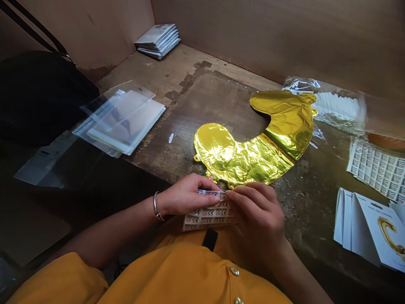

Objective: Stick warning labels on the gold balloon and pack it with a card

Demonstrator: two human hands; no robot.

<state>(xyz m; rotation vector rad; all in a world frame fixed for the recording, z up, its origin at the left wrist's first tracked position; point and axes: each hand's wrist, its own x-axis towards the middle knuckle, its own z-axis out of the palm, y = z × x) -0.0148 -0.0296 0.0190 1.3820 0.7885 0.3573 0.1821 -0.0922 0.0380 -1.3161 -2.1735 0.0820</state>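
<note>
My left hand point(185, 195) pinches a sheet of small CE stickers point(204, 221) at its top edge, thumb across the front. At the sheet's upper right, my right hand point(257, 209) has its fingertips pressed together. Those fingers meet the edge of the sheet, and whether a single sticker is between them is hidden. Just beyond both hands lies a flat gold foil balloon point(253, 158), curved like a letter C, with a crease across it and small tabs along its rim. Its near edge comes close to my fingers.
Clear plastic sleeves point(126, 120) lie at the left beside a black bag point(41, 97). A stack of packets point(158, 40) stands in the back corner. On the right are a bag of white sticks point(338, 107), more sticker sheets point(376, 169) and printed balloon cards point(376, 223).
</note>
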